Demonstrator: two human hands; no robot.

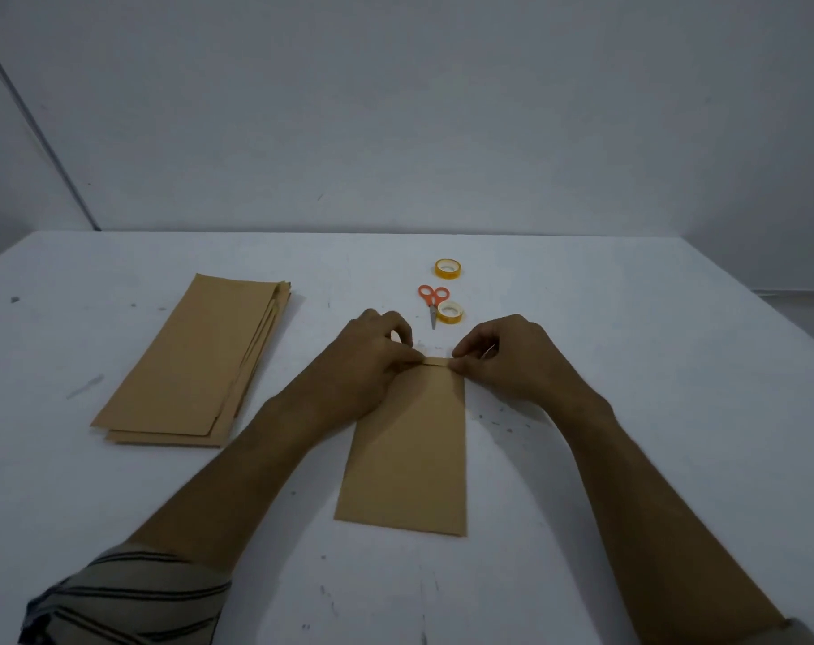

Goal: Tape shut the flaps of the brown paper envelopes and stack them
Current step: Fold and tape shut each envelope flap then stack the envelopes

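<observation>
One brown envelope [409, 449] lies flat mid-surface [628, 412], lengthwise away from the person. Left hand [372, 360] and right hand [502, 360], fingers curled, pinch its narrow flap [437, 362], folded down at the far end. No tape seen on it yet: near tape roll [450, 312], far tape roll [447, 268] and orange-handled scissors [434, 304] lie unheld just beyond the hands. Envelope stack [195, 360] well apart to the left, sealed or not I cannot tell, so judged at flap-folding, with taping and stacking left.
</observation>
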